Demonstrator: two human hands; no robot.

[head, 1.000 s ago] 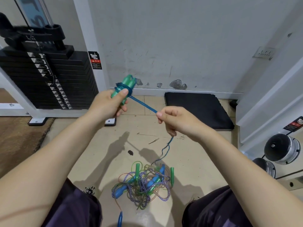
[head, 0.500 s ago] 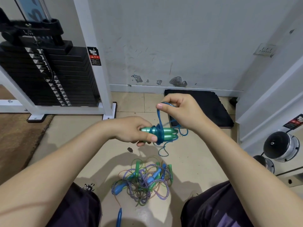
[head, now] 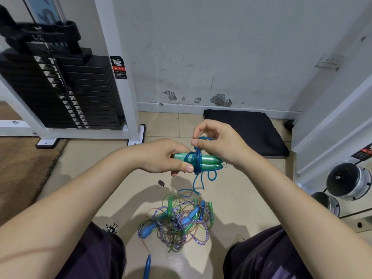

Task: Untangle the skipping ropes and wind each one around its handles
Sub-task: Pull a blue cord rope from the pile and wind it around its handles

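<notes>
My left hand [head: 164,156] grips a pair of green handles [head: 209,162] held side by side and pointing right. A blue rope [head: 196,161] is wound several turns round their middle. My right hand [head: 219,142] pinches a loop of that blue rope just above the handles. The rope's loose tail [head: 194,187] hangs down in curls toward the floor. Below, between my knees, lies a tangled pile of skipping ropes [head: 177,222] with green and blue handles and striped purple, green and orange cords. One blue handle [head: 147,265] lies apart near the bottom edge.
A black weight stack [head: 60,91] in a white frame stands at the left. A black mat [head: 245,129] lies against the wall behind my hands. Dumbbells [head: 348,181] sit on a rack at the right. A brown carpet [head: 22,168] covers the floor at the left.
My left hand has brought the handles down from upper left to centre and turned them level. My right hand moved in from holding the rope taut to pinching a loop over the wound turns.
</notes>
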